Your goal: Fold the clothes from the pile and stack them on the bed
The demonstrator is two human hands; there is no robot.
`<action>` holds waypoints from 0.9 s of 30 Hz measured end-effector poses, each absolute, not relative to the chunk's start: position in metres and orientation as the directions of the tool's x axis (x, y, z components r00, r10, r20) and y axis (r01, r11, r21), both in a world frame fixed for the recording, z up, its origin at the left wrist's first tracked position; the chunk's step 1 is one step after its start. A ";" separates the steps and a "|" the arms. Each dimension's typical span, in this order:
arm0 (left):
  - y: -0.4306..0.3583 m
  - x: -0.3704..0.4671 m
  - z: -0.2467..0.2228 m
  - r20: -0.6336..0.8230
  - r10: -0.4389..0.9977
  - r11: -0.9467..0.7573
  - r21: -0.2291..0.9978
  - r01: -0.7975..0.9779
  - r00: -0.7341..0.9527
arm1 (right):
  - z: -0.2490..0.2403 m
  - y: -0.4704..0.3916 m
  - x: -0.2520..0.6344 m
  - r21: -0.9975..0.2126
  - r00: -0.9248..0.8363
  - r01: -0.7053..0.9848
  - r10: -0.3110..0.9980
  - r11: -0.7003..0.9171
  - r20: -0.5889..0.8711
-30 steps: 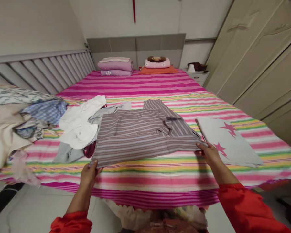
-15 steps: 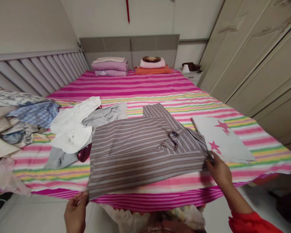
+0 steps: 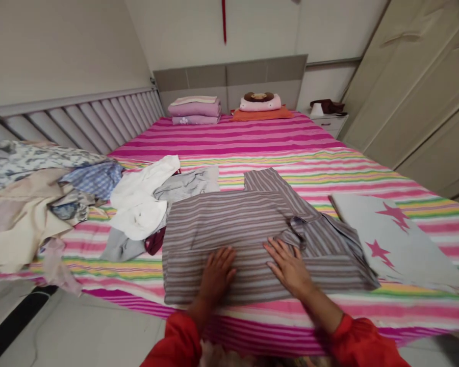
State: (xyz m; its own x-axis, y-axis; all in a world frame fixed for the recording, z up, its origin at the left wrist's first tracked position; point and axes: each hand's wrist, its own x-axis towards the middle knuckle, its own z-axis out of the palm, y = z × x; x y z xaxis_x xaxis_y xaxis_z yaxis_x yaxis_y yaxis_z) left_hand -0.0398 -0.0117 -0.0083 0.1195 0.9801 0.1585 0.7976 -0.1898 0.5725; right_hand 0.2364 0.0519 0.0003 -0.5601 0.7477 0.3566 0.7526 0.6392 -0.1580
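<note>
A grey-brown striped shirt (image 3: pixel 222 219) lies spread on the bed, its collar and one sleeve toward the right. My left hand (image 3: pixel 217 275) rests flat on the lower middle of the shirt, fingers stretched out. Farther right, my right hand (image 3: pixel 288 266) also lies flat on the cloth with spread fingers, just below the collar. Neither hand grips anything. Right of the shirt is a folded light grey garment with pink stars (image 3: pixel 396 239), close to the shirt's right edge.
Left of the shirt lie a white garment (image 3: pixel 139 204), a grey one (image 3: pixel 191 183) and a larger heap of clothes (image 3: pixel 34 199). Folded purple bedding (image 3: pixel 197 108) and an orange pillow (image 3: pixel 263 115) sit by the headboard (image 3: pixel 199 79). A wardrobe (image 3: pixel 416 86) stands at right.
Both hands have let go of the shirt's near corners and moved inward onto it. The shirt's near edge now lies flat on the bed. The view has shifted left.
</note>
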 end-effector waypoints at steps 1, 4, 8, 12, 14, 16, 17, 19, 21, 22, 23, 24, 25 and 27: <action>-0.009 -0.063 -0.005 0.180 0.982 -0.147 0.585 0.797 0.049 | -0.001 0.063 0.246 -0.151 -0.547 0.765 0.755 0.626 0.361; -0.006 -0.136 0.006 0.278 0.939 -0.012 0.610 0.793 -0.200 | 0.001 0.085 0.269 -0.145 -0.536 0.773 0.757 0.618 0.374; -0.004 -0.188 0.017 0.329 0.858 0.165 0.550 0.819 -0.394 | 0.013 0.089 0.272 -0.166 -0.508 0.768 0.746 0.619 0.431; 0.008 -0.177 0.026 0.402 0.828 0.175 0.477 0.862 -0.391 | 0.020 0.092 0.268 -0.185 -0.330 0.849 0.769 0.496 0.547; 0.023 -0.159 0.028 0.429 0.847 0.090 0.466 0.880 -0.314 | 0.018 0.099 0.269 -0.191 -0.249 0.892 0.798 0.409 0.549; 0.047 -0.137 0.030 0.408 0.887 -0.011 0.485 0.874 -0.216 | 0.011 0.107 0.270 -0.187 -0.250 0.904 0.830 0.384 0.499; 0.062 -0.126 0.031 0.382 0.909 -0.050 0.500 0.864 -0.168 | 0.008 0.110 0.271 -0.185 -0.266 0.903 0.842 0.388 0.470; 0.097 -0.104 0.034 0.319 0.943 -0.102 0.548 0.831 -0.095 | 0.002 0.113 0.271 -0.189 -0.276 0.902 0.857 0.387 0.435; 0.137 -0.084 0.039 0.251 0.965 -0.108 0.658 0.745 -0.081 | -0.001 0.112 0.270 -0.200 -0.261 0.905 0.860 0.376 0.438; 0.158 -0.075 0.043 0.219 0.971 -0.097 0.720 0.687 -0.092 | -0.002 0.112 0.270 -0.205 -0.256 0.903 0.857 0.377 0.446; 0.179 -0.067 0.047 0.190 0.976 -0.081 0.775 0.627 -0.108 | -0.003 0.111 0.270 -0.211 -0.253 0.901 0.854 0.379 0.455; 0.199 -0.059 0.050 0.166 0.978 -0.063 0.816 0.574 -0.128 | -0.004 0.111 0.270 -0.216 -0.249 0.899 0.851 0.381 0.463; 0.219 -0.051 0.054 0.149 0.978 -0.048 0.843 0.535 -0.147 | -0.005 0.111 0.270 -0.222 -0.244 0.898 0.850 0.380 0.468; 0.257 -0.036 0.058 0.129 0.974 -0.023 0.873 0.487 -0.186 | -0.006 0.111 0.271 -0.236 -0.236 0.895 0.851 0.378 0.470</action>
